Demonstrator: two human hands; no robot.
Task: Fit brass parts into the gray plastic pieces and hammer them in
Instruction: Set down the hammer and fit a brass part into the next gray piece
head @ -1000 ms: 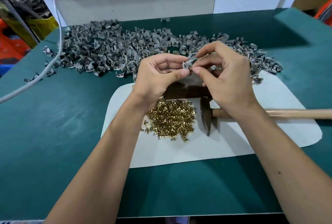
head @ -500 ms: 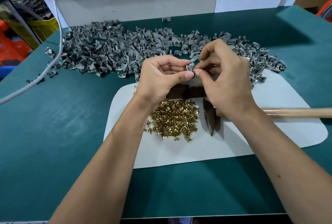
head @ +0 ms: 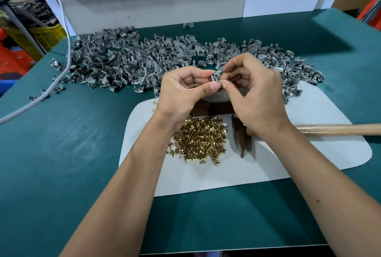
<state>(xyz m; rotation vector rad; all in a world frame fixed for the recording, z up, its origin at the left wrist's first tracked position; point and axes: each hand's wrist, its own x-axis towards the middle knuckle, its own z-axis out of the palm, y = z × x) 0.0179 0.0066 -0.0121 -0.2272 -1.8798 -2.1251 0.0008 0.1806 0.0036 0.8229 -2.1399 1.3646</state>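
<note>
gray plastic piece [head: 216, 76] pinched between fingertips of left hand [head: 183, 91] and right hand [head: 253, 93]; one hammer [head: 240, 135], brass parts [head: 199, 141] beyond counting.

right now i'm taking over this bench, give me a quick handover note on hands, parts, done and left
Left hand and right hand: both pinch one small gray plastic piece above the white mat.
Heap of small brass parts lies on the mat; wooden-handled hammer rests beside it, untouched.
Big pile of gray plastic pieces sits behind on the green table.
Done: one piece picked up; whether its brass is seated, cannot tell.
Left: hammering, then the pile.
</note>
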